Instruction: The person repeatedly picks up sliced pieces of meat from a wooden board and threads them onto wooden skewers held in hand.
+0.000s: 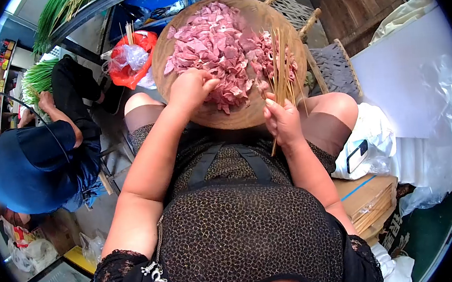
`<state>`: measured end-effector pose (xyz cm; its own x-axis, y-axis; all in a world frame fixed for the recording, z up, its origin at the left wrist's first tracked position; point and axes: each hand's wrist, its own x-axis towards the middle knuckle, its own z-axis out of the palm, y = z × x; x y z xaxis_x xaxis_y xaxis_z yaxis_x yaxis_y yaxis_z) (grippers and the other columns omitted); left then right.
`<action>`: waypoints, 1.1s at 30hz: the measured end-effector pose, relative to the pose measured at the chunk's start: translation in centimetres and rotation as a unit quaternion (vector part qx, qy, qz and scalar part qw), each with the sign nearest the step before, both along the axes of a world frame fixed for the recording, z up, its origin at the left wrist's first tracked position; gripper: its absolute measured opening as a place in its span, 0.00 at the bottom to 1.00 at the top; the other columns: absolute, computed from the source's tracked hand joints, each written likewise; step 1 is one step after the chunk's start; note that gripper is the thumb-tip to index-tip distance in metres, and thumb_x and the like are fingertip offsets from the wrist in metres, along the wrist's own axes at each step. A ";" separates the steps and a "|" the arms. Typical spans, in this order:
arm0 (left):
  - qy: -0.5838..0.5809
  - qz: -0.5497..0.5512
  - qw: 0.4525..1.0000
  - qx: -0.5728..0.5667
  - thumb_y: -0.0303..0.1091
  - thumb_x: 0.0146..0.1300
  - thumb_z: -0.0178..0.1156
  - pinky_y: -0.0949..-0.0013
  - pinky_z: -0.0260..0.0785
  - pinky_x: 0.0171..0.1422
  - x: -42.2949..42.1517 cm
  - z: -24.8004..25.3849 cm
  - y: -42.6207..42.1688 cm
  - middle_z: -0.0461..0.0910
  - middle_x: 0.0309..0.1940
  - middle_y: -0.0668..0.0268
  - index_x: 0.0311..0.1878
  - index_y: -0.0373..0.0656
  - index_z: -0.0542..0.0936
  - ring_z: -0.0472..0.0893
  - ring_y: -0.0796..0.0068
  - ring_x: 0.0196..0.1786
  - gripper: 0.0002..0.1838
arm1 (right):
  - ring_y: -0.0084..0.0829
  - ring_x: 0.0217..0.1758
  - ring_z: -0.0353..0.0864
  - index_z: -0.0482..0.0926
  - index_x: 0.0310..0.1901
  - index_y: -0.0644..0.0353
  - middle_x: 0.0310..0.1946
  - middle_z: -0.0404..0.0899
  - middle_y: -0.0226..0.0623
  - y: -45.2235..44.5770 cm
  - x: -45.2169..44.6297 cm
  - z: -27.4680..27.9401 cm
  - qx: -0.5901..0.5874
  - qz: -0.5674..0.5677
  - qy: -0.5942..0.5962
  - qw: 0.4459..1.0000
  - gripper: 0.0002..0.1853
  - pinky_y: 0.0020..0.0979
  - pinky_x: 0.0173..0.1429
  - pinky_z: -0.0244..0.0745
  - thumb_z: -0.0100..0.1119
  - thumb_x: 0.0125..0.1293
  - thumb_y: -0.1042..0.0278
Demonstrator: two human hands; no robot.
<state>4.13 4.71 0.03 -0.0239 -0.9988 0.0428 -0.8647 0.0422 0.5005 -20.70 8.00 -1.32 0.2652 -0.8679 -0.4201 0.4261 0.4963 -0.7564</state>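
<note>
A wide round wooden board (166,44) rests across my lap, heaped with cut pink raw meat (212,45). At the near left side of the heap is my left hand (192,89), its fingers curled together against the meat; what they pinch, if anything, is hidden. My right hand (283,120) is closed round a bundle of thin bamboo skewers (282,63) that stands up over the board's right side. A small piece of meat (262,85) shows at the thumb of that hand, apparently on a skewer. Behind the bundle lies a smaller meat pile (262,52).
Beyond the board's left edge, a red plastic bag (145,43) holds more sticks. A co-worker in dark clothes (29,163) sits at left, hands at green stalks (40,76). On the right are a woven stool (332,70), a phone (357,156) and a cardboard box (368,198).
</note>
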 end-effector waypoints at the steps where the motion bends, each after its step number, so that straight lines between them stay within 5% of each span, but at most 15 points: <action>1: -0.023 -0.014 1.000 -0.015 0.39 0.51 0.63 0.62 0.70 0.43 -0.4 -0.2 -0.1 0.79 0.30 0.56 0.34 0.42 0.82 0.78 0.58 0.37 0.11 | 0.16 0.11 0.59 0.71 0.49 0.59 0.21 0.72 0.29 0.1 0.1 0.0 -0.005 0.004 0.003 1.000 0.13 0.17 0.12 0.53 0.54 0.63 0.68; 8: -0.041 -0.018 0.997 -0.060 0.35 0.47 0.63 0.62 0.71 0.42 -0.4 -0.3 -0.1 0.77 0.27 0.57 0.30 0.41 0.79 0.78 0.57 0.34 0.09 | 0.15 0.11 0.59 0.71 0.48 0.60 0.21 0.72 0.29 0.2 0.0 0.2 -0.010 0.007 0.005 1.000 0.13 0.17 0.12 0.52 0.54 0.63 0.68; 11: 0.034 0.005 0.999 -0.010 0.32 0.46 0.63 0.64 0.71 0.44 0.0 0.5 -0.3 0.79 0.31 0.58 0.30 0.40 0.79 0.79 0.63 0.38 0.08 | 0.15 0.11 0.59 0.71 0.48 0.60 0.21 0.72 0.29 0.3 -0.1 0.1 -0.008 0.007 0.007 1.000 0.12 0.17 0.12 0.52 0.54 0.63 0.68; 13: 0.223 0.090 0.963 0.120 0.29 0.47 0.63 0.71 0.71 0.41 0.2 2.0 -0.2 0.79 0.31 0.59 0.29 0.38 0.78 0.79 0.74 0.37 0.07 | 0.16 0.11 0.59 0.71 0.48 0.60 0.21 0.72 0.29 0.3 0.0 0.0 -0.009 0.009 0.002 1.000 0.12 0.17 0.12 0.52 0.54 0.63 0.68; 15: 0.212 0.055 0.970 0.101 0.27 0.51 0.63 0.75 0.71 0.40 1.4 -0.4 -1.2 0.80 0.35 0.62 0.36 0.37 0.78 0.78 0.80 0.36 0.09 | 0.15 0.11 0.59 0.71 0.48 0.60 0.21 0.72 0.29 0.2 0.1 0.2 -0.013 0.015 0.008 1.000 0.12 0.17 0.11 0.53 0.54 0.63 0.69; 18: 0.492 0.075 0.860 0.115 0.25 0.58 0.58 0.73 0.73 0.40 2.0 -0.7 -2.1 0.76 0.41 0.66 0.55 0.36 0.71 0.78 0.74 0.38 0.20 | 0.15 0.11 0.60 0.71 0.48 0.60 0.21 0.72 0.29 0.3 0.1 -0.2 -0.024 0.019 0.010 0.999 0.12 0.17 0.12 0.53 0.53 0.64 0.69; 22: 0.618 0.140 0.754 0.174 0.22 0.60 0.54 0.70 0.77 0.42 1.5 -0.2 -2.6 0.75 0.40 0.64 0.52 0.38 0.72 0.79 0.72 0.37 0.16 | 0.15 0.11 0.60 0.71 0.48 0.60 0.21 0.72 0.29 0.5 0.0 -0.3 -0.018 0.015 0.004 1.000 0.12 0.17 0.12 0.53 0.53 0.64 0.68; 26: 0.608 0.138 0.767 0.150 0.23 0.59 0.55 0.70 0.77 0.41 0.8 0.4 -2.7 0.76 0.39 0.65 0.49 0.38 0.73 0.79 0.72 0.36 0.13 | 0.15 0.11 0.59 0.71 0.48 0.60 0.21 0.72 0.29 0.3 0.0 -0.1 -0.014 0.018 0.019 1.000 0.12 0.17 0.12 0.53 0.53 0.64 0.68; 30: 0.445 0.120 0.872 0.167 0.26 0.57 0.59 0.74 0.74 0.41 1.5 0.7 -2.9 0.77 0.39 0.66 0.44 0.39 0.77 0.78 0.75 0.37 0.11 | 0.15 0.11 0.59 0.71 0.48 0.60 0.21 0.72 0.28 0.4 0.1 -0.2 -0.011 0.023 0.025 0.999 0.12 0.17 0.12 0.52 0.53 0.64 0.68; 33: 0.296 0.052 0.954 -0.005 0.28 0.54 0.61 0.75 0.71 0.44 2.0 -0.1 -3.1 0.77 0.40 0.68 0.39 0.40 0.80 0.78 0.78 0.39 0.08 | 0.15 0.11 0.59 0.71 0.48 0.60 0.21 0.72 0.29 0.4 0.1 -0.1 -0.011 0.028 0.037 0.999 0.12 0.17 0.13 0.52 0.53 0.64 0.68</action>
<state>6.16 1.57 -0.10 0.1073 -0.9938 0.0276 -0.4314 -0.0215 0.9019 -20.57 8.39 -1.44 0.2826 -0.8619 -0.4210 0.3399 0.5004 -0.7963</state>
